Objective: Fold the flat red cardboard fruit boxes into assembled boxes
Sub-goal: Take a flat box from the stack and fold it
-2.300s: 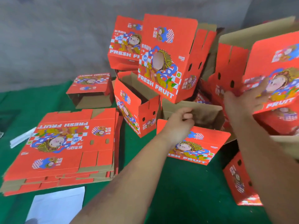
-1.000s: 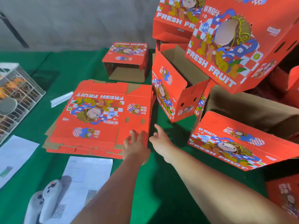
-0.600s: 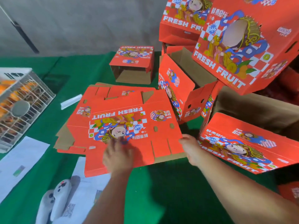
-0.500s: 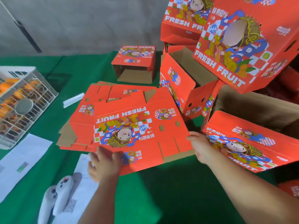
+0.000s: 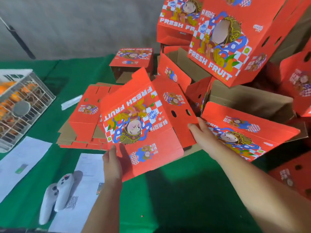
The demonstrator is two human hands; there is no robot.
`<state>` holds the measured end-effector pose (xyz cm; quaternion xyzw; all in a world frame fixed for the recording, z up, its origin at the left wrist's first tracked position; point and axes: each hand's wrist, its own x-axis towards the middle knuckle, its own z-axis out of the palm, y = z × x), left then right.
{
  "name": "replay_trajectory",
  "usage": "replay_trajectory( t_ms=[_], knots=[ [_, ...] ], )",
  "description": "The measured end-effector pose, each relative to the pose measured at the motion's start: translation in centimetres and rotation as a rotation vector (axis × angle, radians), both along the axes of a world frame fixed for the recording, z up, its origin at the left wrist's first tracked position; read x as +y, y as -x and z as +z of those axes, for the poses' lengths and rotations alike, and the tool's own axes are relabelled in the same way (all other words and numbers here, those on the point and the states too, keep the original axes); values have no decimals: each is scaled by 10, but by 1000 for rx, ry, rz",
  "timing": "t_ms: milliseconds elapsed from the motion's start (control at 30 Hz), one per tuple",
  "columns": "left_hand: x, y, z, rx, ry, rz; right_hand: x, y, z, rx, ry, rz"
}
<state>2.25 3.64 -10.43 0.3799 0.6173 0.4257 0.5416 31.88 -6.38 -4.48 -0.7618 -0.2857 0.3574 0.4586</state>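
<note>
Change: since half a second ago the flat box [image 5: 143, 118] has come clear of the stack [image 5: 84, 118] and tilted up, far edge raised, swung toward the right.
Left hand [image 5: 112, 163]: grips the near left corner of the flat box, thumb on the printed face.
Right hand [image 5: 201, 132]: holds the right edge by the panel with two oval holes; fingers go under the card, so I cannot tell how far they curl.
Step, as I judge it: lifting the blank free to open it. Do it well by keeping both grips at the edges, off the creases, then pushing opposite creases together so it squares into a tube.
Look: red card, cartoon figure, "FRESH FRUIT" upside down to the wearer, still flat.
Where: held above the green desk [image 5: 176, 190], between the stack and the assembled boxes [image 5: 235, 44].
</note>
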Motion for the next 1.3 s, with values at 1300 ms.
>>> replay_trajectory(
  t_ms=[1300],
  knots=[
    [-6,15,66,-148,-554,-400,0,39,58,-138,-289,173]
  ],
)
